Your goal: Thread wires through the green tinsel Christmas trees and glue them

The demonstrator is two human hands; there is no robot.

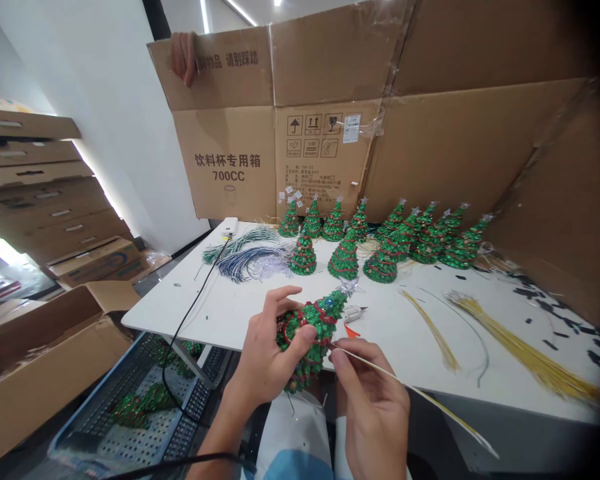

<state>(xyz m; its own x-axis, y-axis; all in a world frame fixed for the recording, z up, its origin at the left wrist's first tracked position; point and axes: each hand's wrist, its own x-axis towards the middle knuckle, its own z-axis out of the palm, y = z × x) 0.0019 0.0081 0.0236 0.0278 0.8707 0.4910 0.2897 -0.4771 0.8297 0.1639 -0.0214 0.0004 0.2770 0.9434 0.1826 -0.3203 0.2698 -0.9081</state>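
Tilted to the right, a small green beaded Christmas tree (pixel 316 321) with red garland and a clear star on top is gripped in my left hand (pixel 275 347), thumb across its front. My right hand (pixel 373 407) pinches a thin yellow-and-white wire (pixel 420 392) between thumb and finger. One end of the wire is at the tree's side; the other trails down to the right. Whether that end is joined to the tree cannot be made out. Just behind the tree lie a small silver tool with a dark tip (pixel 355 313) and an orange piece (pixel 351 331).
Several similar trees (pixel 344 257) stand along the back of the white table (pixel 190 303). Bundles of green and blue wires (pixel 250 261) lie left, yellow wires (pixel 520 340) right, with black scraps beyond. Cardboard (pixel 325 73) walls the back. A blue crate (pixel 145 427) sits below left; a black cable (pixel 180 327) hangs over the edge.
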